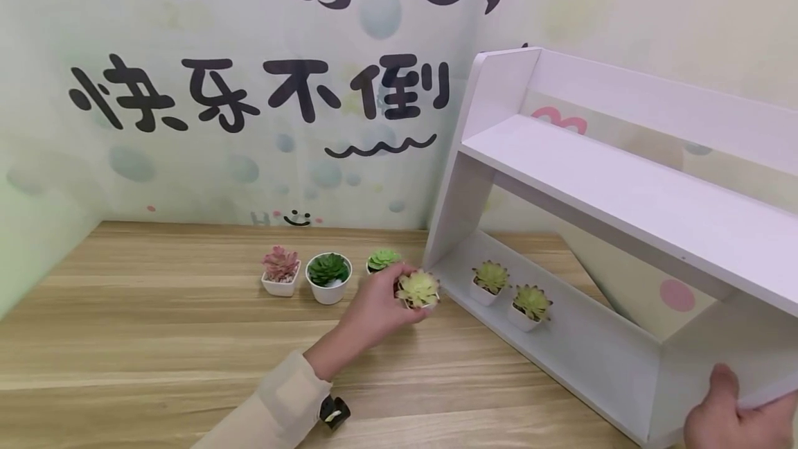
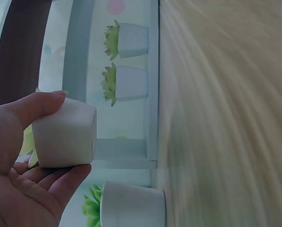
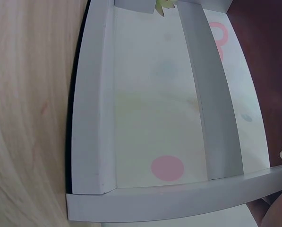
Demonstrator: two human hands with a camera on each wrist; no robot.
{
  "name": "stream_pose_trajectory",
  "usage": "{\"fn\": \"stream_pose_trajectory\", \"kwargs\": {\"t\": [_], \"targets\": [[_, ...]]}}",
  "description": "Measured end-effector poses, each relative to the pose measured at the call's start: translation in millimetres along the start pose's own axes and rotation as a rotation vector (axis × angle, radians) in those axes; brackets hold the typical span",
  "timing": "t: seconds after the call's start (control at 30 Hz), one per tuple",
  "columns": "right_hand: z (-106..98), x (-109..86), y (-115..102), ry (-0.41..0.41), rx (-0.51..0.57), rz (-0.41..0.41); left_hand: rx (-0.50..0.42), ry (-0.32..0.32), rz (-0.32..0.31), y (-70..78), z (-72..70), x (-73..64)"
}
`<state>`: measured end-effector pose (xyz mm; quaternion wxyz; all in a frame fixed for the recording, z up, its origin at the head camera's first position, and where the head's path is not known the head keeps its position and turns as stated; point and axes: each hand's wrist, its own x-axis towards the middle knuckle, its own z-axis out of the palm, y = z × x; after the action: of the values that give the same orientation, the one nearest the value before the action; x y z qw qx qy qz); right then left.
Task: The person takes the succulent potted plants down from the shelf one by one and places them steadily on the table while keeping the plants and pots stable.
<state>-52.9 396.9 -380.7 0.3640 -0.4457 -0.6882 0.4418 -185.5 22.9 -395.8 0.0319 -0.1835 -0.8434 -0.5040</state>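
My left hand (image 1: 377, 307) pinches a small potted succulent (image 1: 419, 289), pale yellow-green with dark tips, between thumb and fingers. In the left wrist view its square white pot (image 2: 65, 135) hangs clear of the table, tilted toward the camera. Just to its right stands a white two-tier shelf (image 1: 592, 165). My right hand (image 1: 742, 411) grips the shelf's right side panel, thumb on the inner face; in the right wrist view only part of that hand shows at the edge. On the lower board sit two matching succulents, one further back (image 1: 489, 281) and one nearer (image 1: 530, 307).
Left of the shelf, on the wooden table (image 1: 156, 338), stand a pink succulent (image 1: 280, 270), a dark green one in a round pot (image 1: 328, 277), and a bright green one (image 1: 383, 260) partly behind my left hand. A printed wall covering (image 1: 249, 179) rises behind the table.
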Motion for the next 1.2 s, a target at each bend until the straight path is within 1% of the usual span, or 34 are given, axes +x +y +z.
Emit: {"fn": "stream_pose_trajectory", "kwargs": {"t": [0.1,0.23,0.33,0.4,0.5,0.6,0.77,0.9,1.07,1.2], "targets": [[-0.3,2.0,1.9,0.009,0.041,-0.021,0.010,0.001,-0.001,-2.8,-1.3,-2.3],[-1.2,2.7,2.5,0.007,0.063,-0.035,0.020,0.009,-0.003,-5.6,-1.6,-3.9],[-1.8,1.9,2.0,-0.001,0.040,-0.029,0.024,0.005,-0.007,-7.8,-1.0,-5.0],[-1.7,2.0,2.0,0.000,0.048,-0.026,0.033,-0.006,-0.019,-9.7,-0.1,-5.9],[-1.8,1.5,2.1,-0.002,0.031,-0.025,0.042,-0.022,-0.036,-13.0,2.3,-7.6],[-1.8,2.0,2.1,-0.004,0.071,-0.029,0.037,-0.028,-0.046,-15.7,5.1,-9.2],[-0.4,4.0,2.5,0.002,0.124,-0.059,0.025,-0.034,-0.057,-18.4,7.0,-10.8],[0.3,4.8,3.9,0.016,0.113,-0.075,0.029,-0.053,-0.057,-21.2,6.8,-11.2],[-0.6,4.5,4.4,0.012,0.095,-0.075,-0.002,-0.074,-0.092,-27.0,5.9,-11.1],[-1.3,3.8,4.1,0.005,0.083,-0.068,-0.004,-0.084,-0.114,-32.4,5.3,-10.3]]}}
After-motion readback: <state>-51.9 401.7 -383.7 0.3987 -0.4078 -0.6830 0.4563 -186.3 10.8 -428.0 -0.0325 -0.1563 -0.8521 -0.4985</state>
